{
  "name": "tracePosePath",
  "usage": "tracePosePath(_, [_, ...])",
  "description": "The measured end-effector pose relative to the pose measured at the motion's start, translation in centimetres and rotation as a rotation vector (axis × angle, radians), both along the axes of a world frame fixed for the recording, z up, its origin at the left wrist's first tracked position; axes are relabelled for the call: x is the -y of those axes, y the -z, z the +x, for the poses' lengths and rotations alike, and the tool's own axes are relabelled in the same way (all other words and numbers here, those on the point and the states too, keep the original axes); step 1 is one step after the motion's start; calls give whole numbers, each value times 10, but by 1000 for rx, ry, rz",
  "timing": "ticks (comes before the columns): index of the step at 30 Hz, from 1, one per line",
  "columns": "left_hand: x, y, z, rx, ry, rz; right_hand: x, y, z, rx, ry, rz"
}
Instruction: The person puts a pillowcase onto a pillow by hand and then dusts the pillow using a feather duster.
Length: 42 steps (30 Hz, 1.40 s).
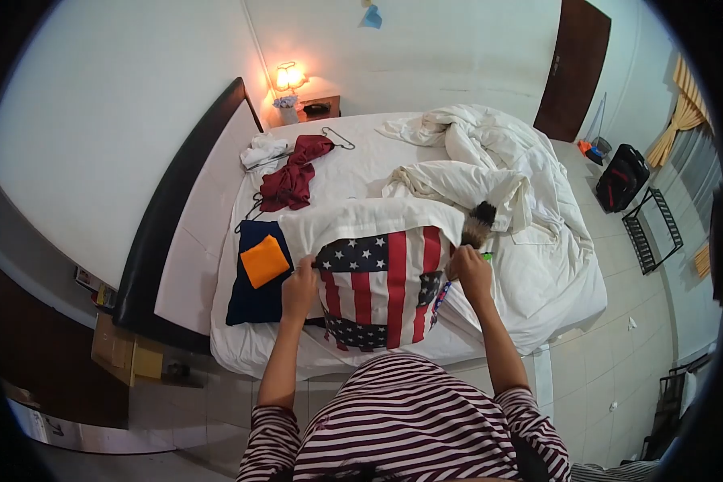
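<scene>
Both hands hold up a pillowcase-like cloth (396, 277) printed with stars and red and white stripes, its white upper edge folded over. My left hand (300, 281) is closed on its left side, and my right hand (469, 267) is closed on its right side. Just beyond my right hand stands a dark, bristly brush-like thing (478, 225). Left of my left hand, a folded orange cloth (264, 261) lies on a dark blue cloth (247, 301). Whether anything fills the printed cloth cannot be seen.
A rumpled white blanket (490, 153) covers the bed's right side. Dark red clothing (289, 178), white clothing (262, 153) and hangers lie near the headboard (177, 217). A lit lamp (289, 78) stands on the nightstand (326, 104). A black suitcase (622, 178) and rack (653, 230) are on the right.
</scene>
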<state>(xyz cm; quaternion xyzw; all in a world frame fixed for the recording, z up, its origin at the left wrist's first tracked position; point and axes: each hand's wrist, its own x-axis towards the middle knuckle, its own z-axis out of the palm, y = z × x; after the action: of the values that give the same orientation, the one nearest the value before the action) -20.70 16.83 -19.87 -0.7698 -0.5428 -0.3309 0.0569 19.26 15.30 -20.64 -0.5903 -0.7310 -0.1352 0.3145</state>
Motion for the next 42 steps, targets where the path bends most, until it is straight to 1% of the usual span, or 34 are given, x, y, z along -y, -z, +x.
tracePosePath(1, [5, -3, 1, 15, -61, 141, 5, -5, -4, 30, 71, 61])
tracePosePath(2, [11, 14, -6, -10, -52, 124, 15, -1, -7, 59, 144, 120])
tracePosePath(3, [19, 42, -17, -35, -42, 104, 23, 19, -6, 64, 52, 71])
tracePosePath(4, [25, 67, -28, -62, -30, 79, 30, 53, -1, 68, -39, 16])
tracePosePath(5, [34, 84, -35, -144, 5, -39, 34, 94, 11, 138, -130, -218])
tracePosePath(6, [40, 98, -41, -226, 39, -154, 40, 115, 19, 241, -202, -350])
tracePosePath(7, [43, 98, -41, -306, 72, -262, 35, 122, 22, 242, -195, -398])
tracePosePath(8, [38, 96, -40, -289, 21, -268, 31, 129, 24, 240, -188, -446])
tracePosePath(9, [28, 76, -33, -272, -29, -274, 24, 111, 21, 175, -139, -397])
tracePosePath(10, [18, 56, -26, -252, -79, -280, 16, 69, 13, 112, -90, -347])
tracePosePath(11, [11, 39, -22, -185, -74, -157, 14, 31, 5, 49, -84, -159])
tracePosePath(12, [14, 24, -18, -121, -76, -74, 15, -2, -3, 24, -40, -53])
tracePosePath(14, [18, 1, -12, 4, -84, 98, 24, -19, -16, 78, 55, 61])
tracePosePath(15, [20, 16, -18, -55, -35, 82, 30, 5, -17, 46, 4, 74])
tracePosePath(16, [24, 50, -29, -113, 16, 65, 35, 46, -13, 15, -45, 87])
tracePosePath(17, [32, 79, -38, -170, 67, 39, 37, 90, -1, 160, -152, -210])
tracePosePath(18, [39, 96, -46, -286, 76, -108, 42, 130, 15, 243, -257, -286])
tracePosePath(20, [42, 113, -59, -518, 92, -386, 44, 146, 24, 384, -256, -566])
tracePosePath(21, [38, 105, -54, -465, 58, -366, 37, 139, 21, 343, -238, -497])
tracePosePath(23, [28, 70, -33, -359, -9, -323, 18, 105, 12, 261, -205, -360])
tracePosePath(26, [33, 39, -28, -137, -40, 3, 22, 45, 4, 109, -112, -87])
tracePosePath(27, [35, 41, -29, -194, -67, -42, 26, 41, 0, 39, -41, 45])
tracePosePath(28, [41, 47, -30, -249, -95, -88, 27, 56, 4, 74, -90, -116])
tracePosePath(29, [49, 55, -30, -303, -121, -143, 28, 90, 15, 110, -139, -286])
tracePosePath(30, [56, 71, -37, -370, -66, -235, 33, 117, 19, 143, -191, -470])
tracePosePath(31, [55, 86, -47, -433, -12, -320, 34, 123, 19, 361, -175, -625])
tracePosePath(32, [48, 99, -54, -495, 42, -388, 31, 125, 20, 341, -183, -578])
tracePosePath(34, [51, 87, -50, -345, -50, -333, 29, 117, 15, 298, -196, -484])
tracePosePath(35, [54, 81, -49, -271, -95, -306, 31, 111, 18, 164, -155, -364])
tracePosePath(37, [72, 56, -44, 142, -153, -73, 43, 87, 23, 6, -76, -194])
tracePosePath(38, [77, 51, -40, 348, -179, 43, 49, 77, 25, -73, -34, -110])
tracePosePath(39, [86, 59, -37, 444, -204, 35, 57, 68, 25, -100, -55, -76])
tracePosePath(42, [91, 83, -11, 871, -259, 282, 79, 88, 23, -265, -120, -67])
